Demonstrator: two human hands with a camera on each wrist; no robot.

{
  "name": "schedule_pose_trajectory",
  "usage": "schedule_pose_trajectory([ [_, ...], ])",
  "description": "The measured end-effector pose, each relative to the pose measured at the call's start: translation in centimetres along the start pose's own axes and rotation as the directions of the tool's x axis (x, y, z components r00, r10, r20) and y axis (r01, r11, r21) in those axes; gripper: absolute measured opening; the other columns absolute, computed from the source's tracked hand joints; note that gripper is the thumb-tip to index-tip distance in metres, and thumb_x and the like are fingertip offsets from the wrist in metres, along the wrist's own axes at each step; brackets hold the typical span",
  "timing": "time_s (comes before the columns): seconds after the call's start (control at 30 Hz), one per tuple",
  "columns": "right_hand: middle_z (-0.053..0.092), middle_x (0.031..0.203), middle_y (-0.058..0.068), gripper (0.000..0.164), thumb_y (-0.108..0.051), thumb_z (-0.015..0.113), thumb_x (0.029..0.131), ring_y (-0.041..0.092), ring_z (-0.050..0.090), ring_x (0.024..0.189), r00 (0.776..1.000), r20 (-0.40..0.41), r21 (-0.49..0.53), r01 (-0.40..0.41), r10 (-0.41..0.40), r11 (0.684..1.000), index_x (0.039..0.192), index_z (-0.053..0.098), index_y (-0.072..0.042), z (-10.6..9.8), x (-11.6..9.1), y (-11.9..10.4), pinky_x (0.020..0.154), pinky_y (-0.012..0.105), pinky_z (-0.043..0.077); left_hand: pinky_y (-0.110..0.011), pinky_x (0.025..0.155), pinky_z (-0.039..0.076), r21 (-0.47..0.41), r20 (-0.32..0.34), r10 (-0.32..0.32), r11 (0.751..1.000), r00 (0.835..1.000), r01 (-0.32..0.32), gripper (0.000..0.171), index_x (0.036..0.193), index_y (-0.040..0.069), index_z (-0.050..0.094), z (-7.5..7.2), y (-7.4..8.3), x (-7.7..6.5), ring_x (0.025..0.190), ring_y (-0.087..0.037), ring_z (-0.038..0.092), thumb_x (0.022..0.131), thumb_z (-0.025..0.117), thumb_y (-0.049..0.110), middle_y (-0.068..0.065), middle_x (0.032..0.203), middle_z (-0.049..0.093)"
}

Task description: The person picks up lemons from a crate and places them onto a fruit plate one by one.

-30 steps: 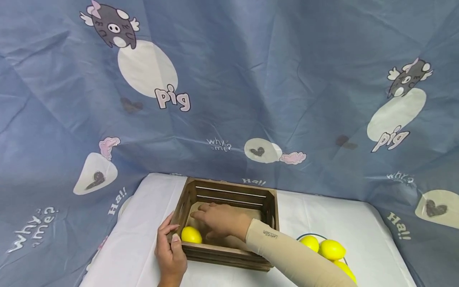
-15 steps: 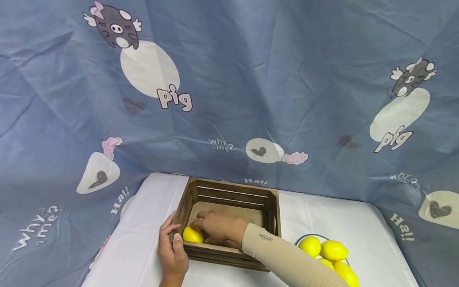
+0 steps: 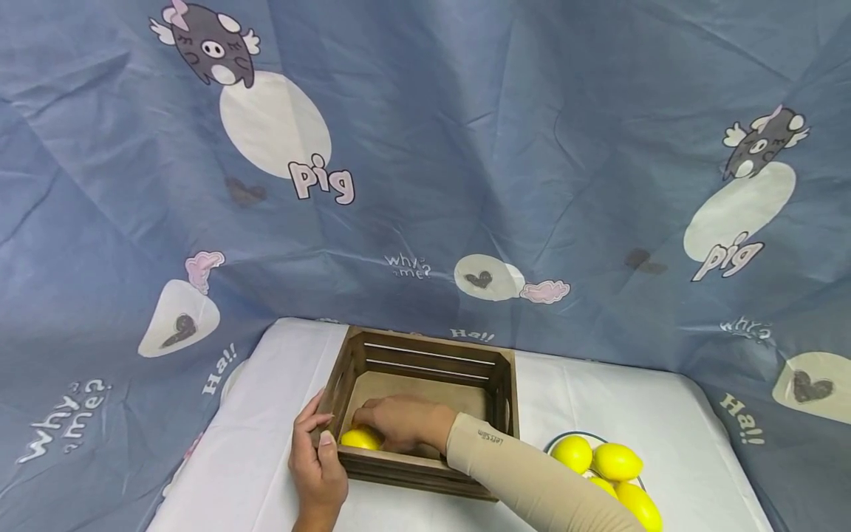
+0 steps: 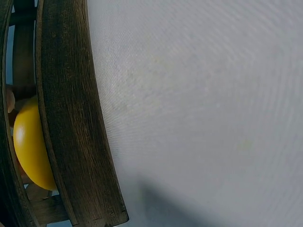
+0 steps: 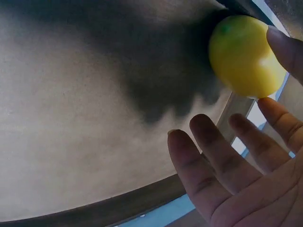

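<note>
A dark brown wooden crate [image 3: 425, 474] with slatted sides stands on the white cloth, its floor tan. My left hand [image 3: 318, 464] grips its near left corner, thumb on the front side and fingers on the left end. Inside that corner lies a yellow lemon [image 3: 360, 439], also visible between the slats in the left wrist view. My right hand [image 3: 402, 423] reaches into the crate and pinches this lemon between thumb and index finger. In the right wrist view the lemon [image 5: 246, 56] shows a greenish spot, and the other fingers [image 5: 189, 161] spread apart from it.
To the right of the crate, a dark-rimmed plate [image 3: 557, 439] bears several lemons [image 3: 617, 462], partly behind my sleeved right forearm [image 3: 532, 476]. A blue printed curtain [image 3: 425, 185] hangs close behind the crate. White cloth [image 3: 618, 391] covers the table.
My right hand has come down and toward the near left corner, from above the crate floor onto the lemon. The left hand keeps its place on the crate.
</note>
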State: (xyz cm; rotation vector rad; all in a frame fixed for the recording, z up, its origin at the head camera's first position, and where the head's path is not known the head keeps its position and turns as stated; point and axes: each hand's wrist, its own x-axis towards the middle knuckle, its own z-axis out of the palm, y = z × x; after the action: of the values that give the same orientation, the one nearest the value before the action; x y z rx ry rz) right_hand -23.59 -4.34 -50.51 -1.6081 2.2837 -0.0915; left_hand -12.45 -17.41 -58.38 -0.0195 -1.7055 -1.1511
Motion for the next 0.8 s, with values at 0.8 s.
schedule_pose_trajectory([
  [0.8, 0.066, 0.104, -0.012, 0.045, -0.009, 0.081, 0.088, 0.003, 0.058, 0.087, 0.988, 0.153, 0.21, -0.061, 0.029, 0.976, 0.127, 0.063, -0.023, 0.46, 0.2, 0.79, 0.08, 0.016, 0.047, -0.02, 0.099, 0.042, 0.012, -0.005, -0.009, 1.0, 1.0, 0.01, 0.024, 0.105, -0.011, 0.059, 0.1, 0.2, 0.05, 0.112, -0.02, 0.06, 0.092, 0.042, -0.001, -0.028, 0.137, 0.062],
])
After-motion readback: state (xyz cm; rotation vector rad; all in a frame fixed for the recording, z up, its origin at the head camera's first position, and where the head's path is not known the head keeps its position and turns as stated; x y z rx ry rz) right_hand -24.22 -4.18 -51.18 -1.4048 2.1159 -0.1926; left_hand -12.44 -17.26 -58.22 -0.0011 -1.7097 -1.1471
